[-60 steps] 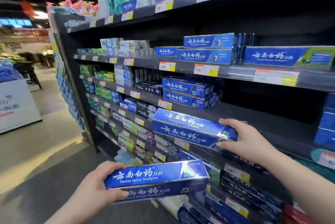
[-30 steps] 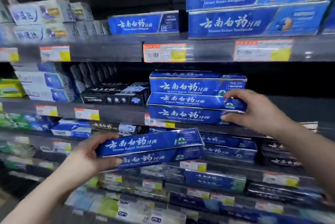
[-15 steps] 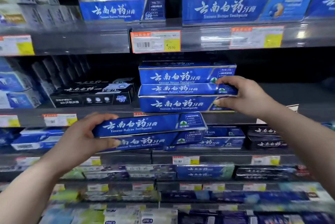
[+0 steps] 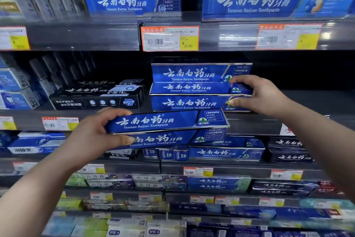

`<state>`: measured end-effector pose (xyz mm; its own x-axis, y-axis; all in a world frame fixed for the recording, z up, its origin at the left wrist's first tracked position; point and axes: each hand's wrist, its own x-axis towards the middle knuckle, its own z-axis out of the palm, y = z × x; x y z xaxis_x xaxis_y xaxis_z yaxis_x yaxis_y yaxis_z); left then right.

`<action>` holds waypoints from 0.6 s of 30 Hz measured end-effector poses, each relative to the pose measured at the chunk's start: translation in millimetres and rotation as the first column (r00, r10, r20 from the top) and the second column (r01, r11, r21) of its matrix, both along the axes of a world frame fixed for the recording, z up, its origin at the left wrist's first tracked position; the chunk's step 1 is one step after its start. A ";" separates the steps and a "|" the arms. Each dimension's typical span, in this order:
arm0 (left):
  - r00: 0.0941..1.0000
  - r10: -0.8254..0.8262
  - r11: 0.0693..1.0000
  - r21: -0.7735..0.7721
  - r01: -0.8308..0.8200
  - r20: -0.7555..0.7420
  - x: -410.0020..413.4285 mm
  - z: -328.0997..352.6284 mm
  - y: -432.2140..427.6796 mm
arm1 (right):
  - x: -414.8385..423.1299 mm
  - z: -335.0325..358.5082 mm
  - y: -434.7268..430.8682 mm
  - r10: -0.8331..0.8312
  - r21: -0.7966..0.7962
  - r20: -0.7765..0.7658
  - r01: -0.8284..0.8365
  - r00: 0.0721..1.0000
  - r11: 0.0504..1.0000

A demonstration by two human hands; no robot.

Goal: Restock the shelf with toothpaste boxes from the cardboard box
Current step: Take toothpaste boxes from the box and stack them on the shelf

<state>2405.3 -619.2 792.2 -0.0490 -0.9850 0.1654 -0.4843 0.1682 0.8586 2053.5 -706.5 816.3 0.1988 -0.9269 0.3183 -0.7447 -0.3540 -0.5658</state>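
Observation:
My left hand (image 4: 96, 133) grips the left end of two stacked blue toothpaste boxes (image 4: 167, 121), held level in front of the middle shelf's edge (image 4: 249, 123). My right hand (image 4: 257, 96) pinches the right end of a blue toothpaste box (image 4: 190, 88) that lies in a stack on that shelf. That box sits between a lower blue box (image 4: 188, 103) and a blue box behind it (image 4: 188, 73). The cardboard box is out of view.
Black toothpaste boxes (image 4: 98, 94) lie left of the stack. The dark shelf space (image 4: 297, 83) right of the stack holds nothing. A price tag (image 4: 170, 38) hangs on the shelf above. Lower shelves carry more blue and black boxes (image 4: 226, 150).
The view has closed in on the shelf. My right hand has carried its box from mid-air onto the stack. My left hand has kept its two boxes, now raised nearer the shelf.

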 end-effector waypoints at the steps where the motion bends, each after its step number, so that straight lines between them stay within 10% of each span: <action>1: 1.000 -0.004 1.000 0.007 0.004 -0.006 -1.4 0.9 -0.4 | -0.1 -1.6 0.3 0.013 -0.005 -0.006 -0.013 1.000 1.000; 18: 0.995 -0.071 0.997 -0.005 0.071 -0.063 -7.8 -3.6 -14.0 | -3.1 -15.2 4.9 -0.029 -0.123 -0.112 0.016 0.993 0.992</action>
